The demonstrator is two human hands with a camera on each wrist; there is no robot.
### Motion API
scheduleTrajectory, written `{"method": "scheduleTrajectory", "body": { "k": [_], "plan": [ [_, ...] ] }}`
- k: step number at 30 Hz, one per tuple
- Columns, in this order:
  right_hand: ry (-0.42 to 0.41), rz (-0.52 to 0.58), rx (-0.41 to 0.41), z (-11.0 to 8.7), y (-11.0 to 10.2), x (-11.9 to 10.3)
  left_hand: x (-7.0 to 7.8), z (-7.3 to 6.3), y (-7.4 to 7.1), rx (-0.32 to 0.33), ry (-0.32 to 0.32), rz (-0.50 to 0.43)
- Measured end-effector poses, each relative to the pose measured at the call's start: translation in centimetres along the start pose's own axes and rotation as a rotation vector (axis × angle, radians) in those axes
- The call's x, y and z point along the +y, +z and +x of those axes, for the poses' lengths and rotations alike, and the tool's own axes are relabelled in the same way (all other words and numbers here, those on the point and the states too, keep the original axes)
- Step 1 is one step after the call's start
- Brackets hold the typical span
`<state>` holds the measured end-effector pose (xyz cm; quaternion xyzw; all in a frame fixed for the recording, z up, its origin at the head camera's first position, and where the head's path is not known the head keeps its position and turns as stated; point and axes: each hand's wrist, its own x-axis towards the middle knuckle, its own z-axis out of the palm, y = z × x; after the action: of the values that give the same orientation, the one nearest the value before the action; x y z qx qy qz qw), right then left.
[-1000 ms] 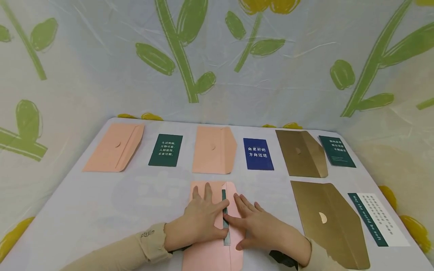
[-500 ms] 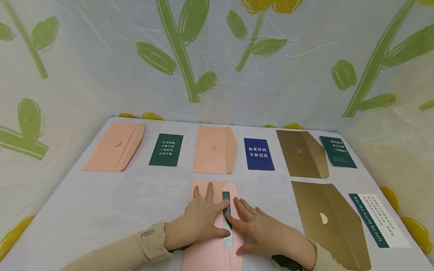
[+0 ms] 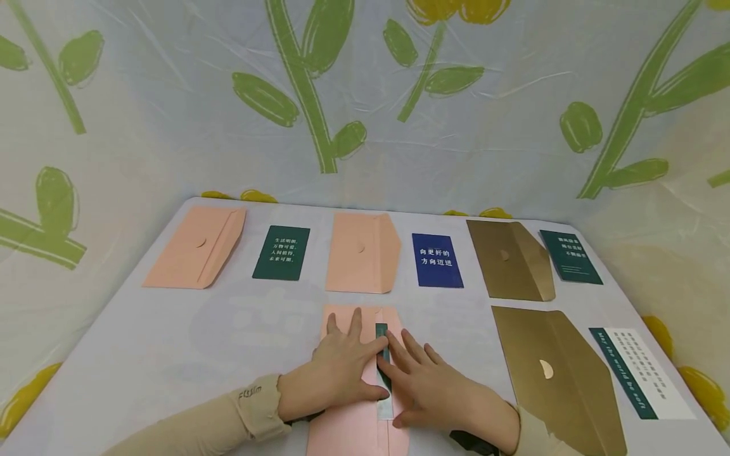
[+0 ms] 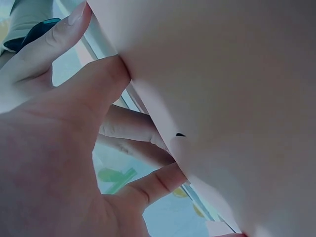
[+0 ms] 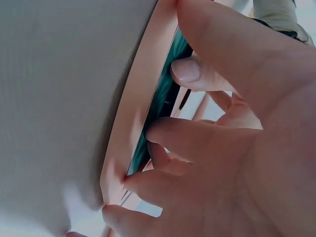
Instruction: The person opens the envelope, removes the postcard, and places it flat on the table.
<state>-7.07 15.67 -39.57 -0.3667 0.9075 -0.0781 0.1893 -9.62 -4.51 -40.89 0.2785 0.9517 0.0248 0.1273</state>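
A pale pink envelope [image 3: 345,437] lies at the front middle of the table with its flap unfolded to the right. A narrow dark green strip of a card [image 3: 381,330] shows at its mouth; the rest of the card is hidden inside. My left hand [image 3: 336,373] rests spread on the envelope, with the thumb and index finger reaching to the strip. From the right, my right hand [image 3: 439,383] touches the card and flap with extended fingers. In the right wrist view, fingertips of both hands meet the green card edge [image 5: 160,98].
Behind are two more pink envelopes [image 3: 191,247], a green card [image 3: 282,253], a blue card [image 3: 438,261], a gold envelope [image 3: 507,259] and another green card [image 3: 570,256]. At right lie a larger gold envelope [image 3: 561,380] and a white-and-green card [image 3: 641,373].
My right hand's fingers have shifted left, from the flap onto the card's edge near the left index finger. The left hand stays in place on the envelope.
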Motion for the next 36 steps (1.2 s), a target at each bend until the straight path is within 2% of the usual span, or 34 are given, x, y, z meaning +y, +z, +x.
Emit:
{"method": "scheduleTrajectory", "body": {
  "k": [11, 20, 25, 36],
  "plan": [
    [0.019, -0.03, 0.007, -0.6, 0.2, 0.3, 0.1, -0.3, -0.1, 0.017, 0.004, 0.004],
    [0.03, 0.019, -0.018, -1.3, -0.5, 0.6, 0.1, -0.2, 0.2, 0.035, 0.006, 0.017],
    [0.026, 0.032, 0.012, -0.8, -0.7, 0.4, 0.1, -0.2, 0.2, 0.033, -0.008, 0.017],
    [0.041, -0.057, 0.003, 0.3, 0.2, -0.2, 0.3, -0.3, -0.2, 0.016, -0.034, -0.021]
  ]
}}
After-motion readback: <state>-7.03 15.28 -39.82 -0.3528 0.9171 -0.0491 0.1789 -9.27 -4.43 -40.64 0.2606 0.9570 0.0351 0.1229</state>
